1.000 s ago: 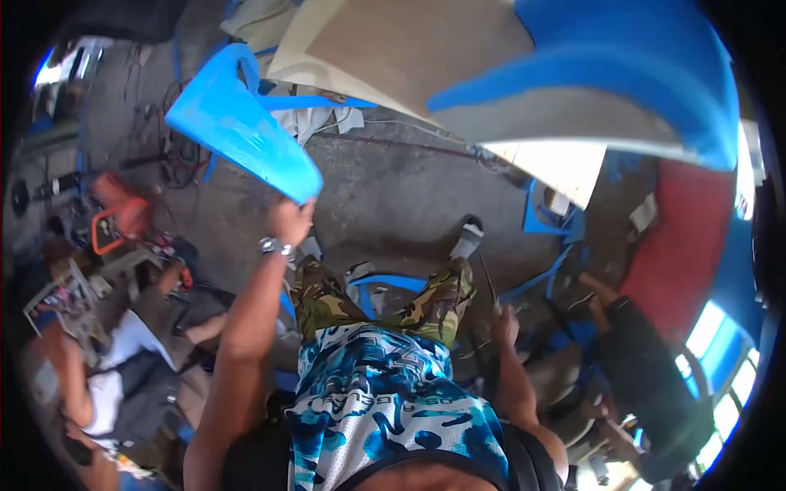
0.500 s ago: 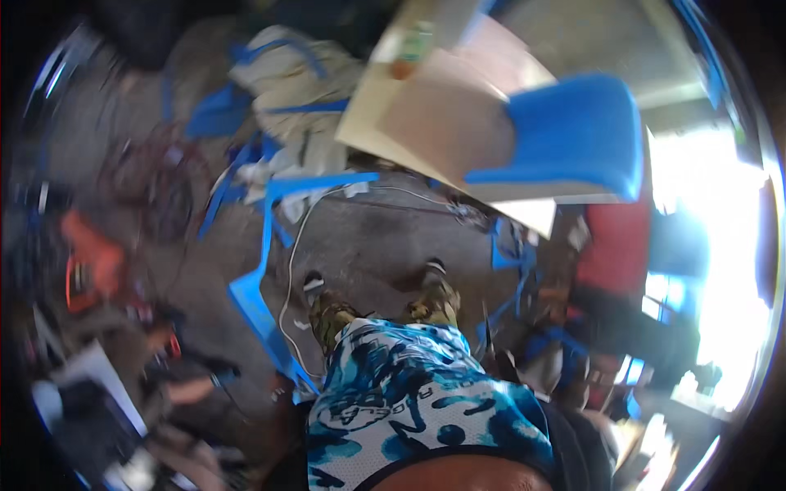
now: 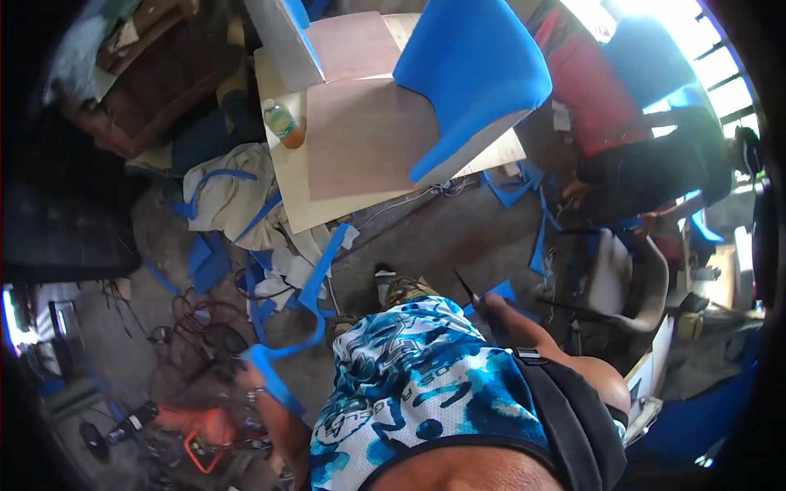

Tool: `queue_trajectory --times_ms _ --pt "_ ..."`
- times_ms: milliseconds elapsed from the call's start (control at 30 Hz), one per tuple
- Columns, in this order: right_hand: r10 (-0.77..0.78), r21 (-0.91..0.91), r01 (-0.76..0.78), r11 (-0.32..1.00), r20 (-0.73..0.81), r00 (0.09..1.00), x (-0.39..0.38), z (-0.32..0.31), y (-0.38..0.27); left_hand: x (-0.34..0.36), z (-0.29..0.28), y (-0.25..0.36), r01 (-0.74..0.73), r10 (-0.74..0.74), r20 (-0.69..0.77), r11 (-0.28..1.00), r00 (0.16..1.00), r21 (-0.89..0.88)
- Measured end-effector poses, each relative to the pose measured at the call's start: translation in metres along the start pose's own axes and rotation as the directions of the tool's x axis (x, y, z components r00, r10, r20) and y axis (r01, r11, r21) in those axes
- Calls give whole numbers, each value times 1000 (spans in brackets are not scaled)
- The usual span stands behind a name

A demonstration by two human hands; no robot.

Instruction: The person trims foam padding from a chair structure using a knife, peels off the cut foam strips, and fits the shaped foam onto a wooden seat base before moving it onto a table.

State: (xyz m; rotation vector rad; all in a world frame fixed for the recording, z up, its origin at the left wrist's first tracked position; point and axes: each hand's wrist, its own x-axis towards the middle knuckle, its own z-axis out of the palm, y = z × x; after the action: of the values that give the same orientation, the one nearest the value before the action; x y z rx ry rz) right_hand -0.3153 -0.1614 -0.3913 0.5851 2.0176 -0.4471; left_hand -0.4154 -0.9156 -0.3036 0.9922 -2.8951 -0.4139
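Observation:
A long, bent strip of blue fabric or foam (image 3: pixel 309 296) runs down my left side. My left hand (image 3: pixel 250 378) grips its lower part, and the fingers are partly hidden by the strip. On the other side, my right hand (image 3: pixel 494 308) is closed around a thin dark tool with a pointed blade (image 3: pixel 467 285); its handle is covered by my fingers. The blade points up and away from my body. Just beyond the right hand, a blue scrap (image 3: pixel 501 293) lies on the floor.
Ahead stands a wooden table (image 3: pixel 296 214) bearing blue-covered curved pieces (image 3: pixel 483 74) and a bottle (image 3: pixel 283 124) of orange liquid. Crumpled beige cloth (image 3: pixel 237 192), tangled cords (image 3: pixel 201 327) and an orange tool (image 3: pixel 201 424) lie at left. A person in dark clothes (image 3: pixel 647 176) bends at right.
My view has turned to the right, so the table sits further left. Both my hands now show; the blue strip is still at my left side.

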Motion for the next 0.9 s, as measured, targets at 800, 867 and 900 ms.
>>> queue_trajectory --times_ms 800,867,900 --pt "481 892 -323 315 143 865 -205 105 -233 349 2 338 -831 840 205 535 503 -152" --pt "545 929 -331 169 192 816 -217 114 -250 270 60 395 -782 816 502 501 285 -371" --pt "530 908 -311 281 123 839 -213 121 -252 259 117 381 -579 913 386 387 131 -718"
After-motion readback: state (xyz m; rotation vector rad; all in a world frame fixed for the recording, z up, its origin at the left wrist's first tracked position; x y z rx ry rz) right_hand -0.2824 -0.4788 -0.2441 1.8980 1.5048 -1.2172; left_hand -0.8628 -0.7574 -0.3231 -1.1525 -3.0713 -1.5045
